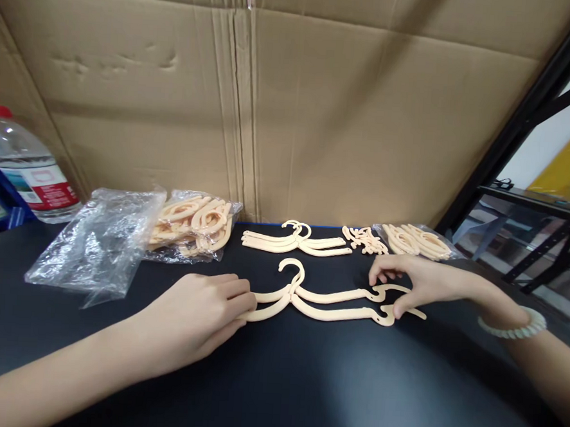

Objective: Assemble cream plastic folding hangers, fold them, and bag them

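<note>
Hangers (328,300) of smooth peach plastic are pinched at both ends on the black table (303,382).
The left hand (201,318) is closed on one tip, the right hand (406,282) on the other; bottle (22,165) label unreadable.

Our left forearm comes in from the lower left, bare, lying low and angled up toward the centre. Our left hand (201,315) rests palm down, fingers (241,301) held together and stretched out to the right. Our right forearm enters from the lower right edge, a pale beaded band on its wrist. Our right hand (418,283) arches, thumb and forefinger curled toward each other in a pinch.
</note>
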Available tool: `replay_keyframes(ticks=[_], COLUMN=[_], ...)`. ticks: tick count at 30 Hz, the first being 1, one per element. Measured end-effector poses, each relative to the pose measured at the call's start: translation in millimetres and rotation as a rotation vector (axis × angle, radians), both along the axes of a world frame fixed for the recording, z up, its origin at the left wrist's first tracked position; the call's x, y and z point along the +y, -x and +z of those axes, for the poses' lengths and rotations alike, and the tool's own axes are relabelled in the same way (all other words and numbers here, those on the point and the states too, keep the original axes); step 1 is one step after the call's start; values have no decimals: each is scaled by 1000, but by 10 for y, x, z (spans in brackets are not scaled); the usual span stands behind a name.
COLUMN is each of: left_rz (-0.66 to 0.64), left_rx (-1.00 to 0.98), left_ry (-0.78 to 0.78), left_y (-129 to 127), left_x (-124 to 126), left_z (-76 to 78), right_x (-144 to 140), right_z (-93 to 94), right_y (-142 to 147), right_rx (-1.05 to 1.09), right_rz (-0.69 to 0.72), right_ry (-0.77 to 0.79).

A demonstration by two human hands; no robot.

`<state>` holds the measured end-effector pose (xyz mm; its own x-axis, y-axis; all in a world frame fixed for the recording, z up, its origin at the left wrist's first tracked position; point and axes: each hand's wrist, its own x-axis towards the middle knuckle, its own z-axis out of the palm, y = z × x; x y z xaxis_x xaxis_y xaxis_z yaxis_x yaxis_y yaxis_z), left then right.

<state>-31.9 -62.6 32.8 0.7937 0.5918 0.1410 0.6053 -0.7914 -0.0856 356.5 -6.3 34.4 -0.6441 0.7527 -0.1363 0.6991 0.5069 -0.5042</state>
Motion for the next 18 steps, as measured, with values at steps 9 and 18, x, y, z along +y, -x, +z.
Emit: replay_keyframes(ticks=[9, 18], left_rz=[-11, -17], left_rx=[-242, -431], left_ry=[-143, 10], left_y=[-69, -92], left_x=[44, 66], left_z=[-287, -352], right_x=[-44, -4], right_z=[-46, -62], right_y=[121, 82], right_rx=[-43, 50], right_rz=[25, 38], right_ry=[-25, 37])
